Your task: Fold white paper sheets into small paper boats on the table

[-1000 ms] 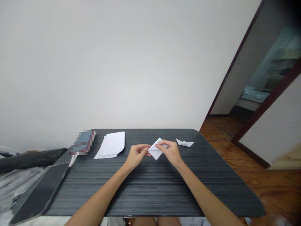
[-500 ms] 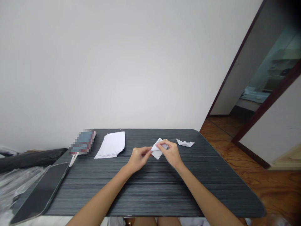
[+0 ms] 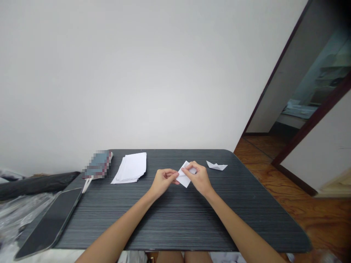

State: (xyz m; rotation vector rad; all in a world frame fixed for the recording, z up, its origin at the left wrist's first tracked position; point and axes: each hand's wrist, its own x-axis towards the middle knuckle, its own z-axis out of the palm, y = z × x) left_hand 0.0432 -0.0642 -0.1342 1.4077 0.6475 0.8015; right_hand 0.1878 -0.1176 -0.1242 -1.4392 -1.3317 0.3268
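Between my two hands, a little above the dark table (image 3: 175,223), is a small folded white paper (image 3: 187,181), turned like a diamond with one corner pointing down. My left hand (image 3: 164,181) pinches its left corner between thumb and fingers. On the other side my right hand (image 3: 199,176) grips the paper's upper right part, thumb lying across the front. Those fingers cover part of the folds. A finished-looking white paper boat (image 3: 216,166) rests on the table to the right of my right hand.
Left of my hands lies a stack of white paper sheets (image 3: 131,167). Beyond it sits a pixelated blue-and-red item (image 3: 97,165) with a white strap. A tablet-like dark slab (image 3: 51,221) lies along the left edge. The wall (image 3: 170,73) rises behind the table; a doorway opens at right.
The left thumb and fingers have shifted slightly on the paper's left side. The paper's lower corner has swung a little down and right. My right hand keeps its grip.
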